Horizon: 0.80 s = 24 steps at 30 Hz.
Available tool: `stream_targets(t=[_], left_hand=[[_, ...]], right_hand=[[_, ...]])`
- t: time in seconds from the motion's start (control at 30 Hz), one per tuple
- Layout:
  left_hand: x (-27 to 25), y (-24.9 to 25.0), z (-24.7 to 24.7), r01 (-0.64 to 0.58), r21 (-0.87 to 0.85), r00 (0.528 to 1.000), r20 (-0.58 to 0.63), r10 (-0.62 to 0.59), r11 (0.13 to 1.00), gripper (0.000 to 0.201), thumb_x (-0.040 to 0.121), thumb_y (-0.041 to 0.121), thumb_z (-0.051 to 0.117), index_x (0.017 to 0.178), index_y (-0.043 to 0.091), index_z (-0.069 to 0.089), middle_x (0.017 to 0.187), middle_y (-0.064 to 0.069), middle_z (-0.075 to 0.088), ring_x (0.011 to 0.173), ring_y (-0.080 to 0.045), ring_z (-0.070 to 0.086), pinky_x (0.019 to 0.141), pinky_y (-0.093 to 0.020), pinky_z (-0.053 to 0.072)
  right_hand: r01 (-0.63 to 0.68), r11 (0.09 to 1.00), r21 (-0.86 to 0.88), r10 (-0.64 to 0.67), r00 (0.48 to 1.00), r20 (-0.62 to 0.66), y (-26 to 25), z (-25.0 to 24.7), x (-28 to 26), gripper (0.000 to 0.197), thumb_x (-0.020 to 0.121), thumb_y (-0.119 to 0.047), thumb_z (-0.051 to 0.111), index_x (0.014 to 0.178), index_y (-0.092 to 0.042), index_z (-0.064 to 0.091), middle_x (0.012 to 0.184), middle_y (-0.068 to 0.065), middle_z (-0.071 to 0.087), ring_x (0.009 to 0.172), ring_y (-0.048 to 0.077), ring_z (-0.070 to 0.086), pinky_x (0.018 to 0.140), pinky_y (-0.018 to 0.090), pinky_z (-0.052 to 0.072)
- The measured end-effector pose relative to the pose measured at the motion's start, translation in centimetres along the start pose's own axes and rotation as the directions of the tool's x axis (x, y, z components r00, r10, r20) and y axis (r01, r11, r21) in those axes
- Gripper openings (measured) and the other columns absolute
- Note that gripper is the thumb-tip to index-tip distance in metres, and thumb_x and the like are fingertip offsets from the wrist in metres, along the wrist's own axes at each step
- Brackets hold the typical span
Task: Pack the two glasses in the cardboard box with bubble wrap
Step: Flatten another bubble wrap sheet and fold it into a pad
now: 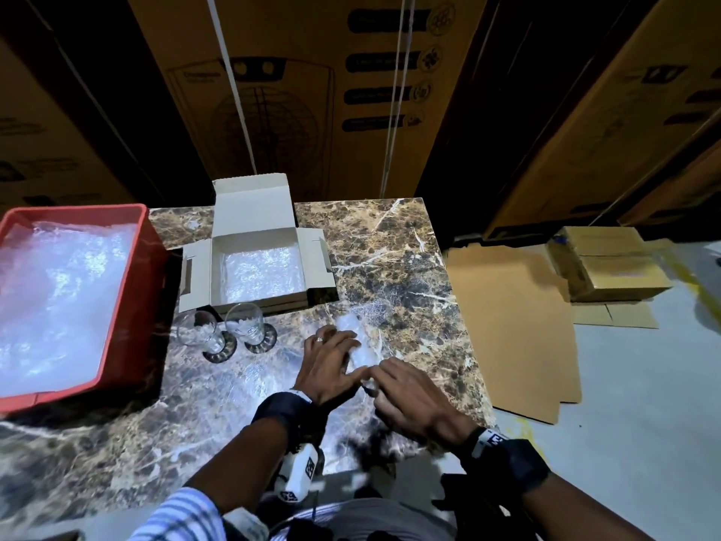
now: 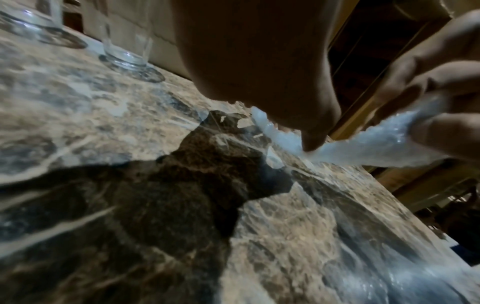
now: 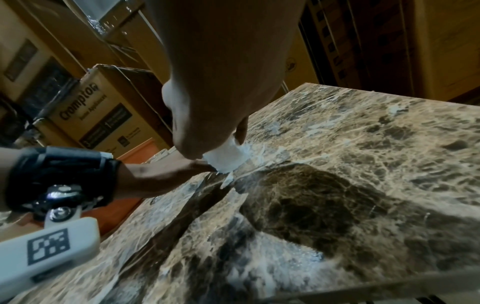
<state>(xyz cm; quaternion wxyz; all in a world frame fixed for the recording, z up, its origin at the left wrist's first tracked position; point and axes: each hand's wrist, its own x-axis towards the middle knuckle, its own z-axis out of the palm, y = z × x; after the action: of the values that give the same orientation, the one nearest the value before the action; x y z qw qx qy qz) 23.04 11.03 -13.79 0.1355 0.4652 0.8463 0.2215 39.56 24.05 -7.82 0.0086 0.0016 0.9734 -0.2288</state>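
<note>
Bubble wrap sheet handled on the marble table, both glasses not yet wrapped.

My left hand (image 1: 329, 367) lay over the near end of the bubble wrap sheet (image 1: 361, 326), fingers (image 2: 313, 142) bearing down on it, presumably to keep the sheet from sliding; they looked nearly straight, not closed round anything. My right hand (image 1: 409, 396) pinched an edge of the same sheet between its fingertips (image 2: 441, 131) and raised it off the marble table (image 1: 390, 259), apparently to spread or fold it. The two glasses (image 1: 226, 329) stood upright to the left of my left hand, apart from both hands, just in front of the open cardboard box (image 1: 257, 263), whose floor was already lined with wrap. The red tray (image 1: 78, 212) of spare wrap sat farther left, within reach.
</note>
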Motion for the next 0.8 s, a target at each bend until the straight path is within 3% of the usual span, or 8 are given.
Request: stream_targets(t=[0.13,0.23,0.33,0.47,0.53,0.6,0.7,0.8], left_hand=[[-0.3,-0.2,-0.2,0.042,-0.09,0.998,0.054,-0.037,0.995,0.064,0.078,0.071,0.049,0.126,0.031,0.063,0.15,0.015,0.049,0.146,-0.022,0.025,0.11,-0.039,0.018],[-0.6,-0.5,0.0,0.054,-0.147,0.992,0.12,-0.036,0.988,0.054,0.08,0.059,0.069,0.125,0.029,0.059,0.156,0.014,0.043,0.151,-0.023,0.019,0.112,-0.041,0.016],[-1.0,-0.3,0.2,0.077,-0.178,0.99,0.127,-0.054,0.981,0.045,0.085,0.049,0.069,0.123,0.028,0.059,0.161,0.016,0.036,0.154,-0.024,0.013,0.111,-0.04,0.014],[-1.5,0.4,-0.6,0.154,-0.256,0.974,0.202,-0.103,0.954,0.075,0.078,0.063,0.05,0.145,0.029,0.048,0.157,0.01,0.044,0.154,-0.019,0.01,0.113,-0.037,0.011],[-1.5,1.4,-1.9,0.217,-0.341,0.968,0.194,-0.157,0.915,0.075,0.072,0.061,0.045,0.138,0.026,0.046,0.14,0.005,0.054,0.145,-0.011,0.019,0.113,-0.035,0.014],[-1.3,2.2,-2.7,0.304,-0.441,0.951,0.187,-0.245,0.844,0.063,0.071,0.048,0.049,0.128,0.02,0.045,0.119,0.014,0.051,0.119,-0.002,0.026,0.11,-0.036,0.021],[-0.7,1.5,-2.1,0.43,-0.568,0.899,0.199,-0.39,0.702,0.052,0.071,0.037,0.059,0.12,0.037,0.041,0.108,0.03,0.055,0.12,-0.015,0.045,0.112,-0.051,0.032],[-0.3,0.4,-1.4,0.427,-0.644,0.888,0.165,-0.43,0.635,0.051,0.072,0.039,0.066,0.113,0.051,0.038,0.097,0.024,0.07,0.11,-0.024,0.062,0.098,-0.063,0.048]], right_hand=[[-0.069,0.976,0.208,0.078,0.996,-0.035,-0.7,0.1,0.5,0.023,0.105,-0.023,0.041,0.128,-0.021,0.045,0.105,-0.01,0.049,0.084,0.004,0.046,0.076,0.025,0.042],[-0.149,0.909,0.389,0.173,0.985,-0.026,-1.4,-0.1,1.0,0.026,0.109,-0.032,0.04,0.135,-0.035,0.036,0.111,-0.016,0.054,0.091,-0.003,0.059,0.076,0.017,0.046],[-0.193,0.834,0.517,0.234,0.972,-0.016,-2.0,-1.0,1.9,0.03,0.11,-0.031,0.039,0.134,-0.047,0.028,0.117,-0.025,0.054,0.102,-0.006,0.062,0.08,0.006,0.045],[-0.181,0.781,0.598,0.268,0.962,-0.059,-1.7,-1.6,3.1,0.032,0.11,-0.029,0.044,0.138,-0.041,0.034,0.125,-0.023,0.057,0.111,0.001,0.062,0.093,0.022,0.053],[-0.16,0.759,0.631,0.282,0.955,-0.096,-1.0,-1.6,3.9,0.033,0.108,-0.026,0.049,0.138,-0.037,0.038,0.123,-0.015,0.062,0.107,0.007,0.066,0.088,0.028,0.057],[-0.158,0.764,0.626,0.302,0.944,-0.13,-0.2,-1.4,5.0,0.035,0.106,-0.028,0.054,0.136,-0.04,0.039,0.124,-0.014,0.062,0.105,0.006,0.066,0.085,0.028,0.058],[-0.181,0.759,0.626,0.341,0.929,-0.145,0.8,-0.8,6.5,0.043,0.105,-0.031,0.057,0.142,-0.04,0.039,0.131,-0.009,0.057,0.113,0.0,0.059,0.081,0.01,0.052],[-0.201,0.716,0.669,0.398,0.904,-0.154,1.6,0.2,7.7,0.044,0.103,-0.034,0.059,0.143,-0.041,0.042,0.125,0.007,0.063,0.11,0.019,0.064,0.069,0.013,0.055]])
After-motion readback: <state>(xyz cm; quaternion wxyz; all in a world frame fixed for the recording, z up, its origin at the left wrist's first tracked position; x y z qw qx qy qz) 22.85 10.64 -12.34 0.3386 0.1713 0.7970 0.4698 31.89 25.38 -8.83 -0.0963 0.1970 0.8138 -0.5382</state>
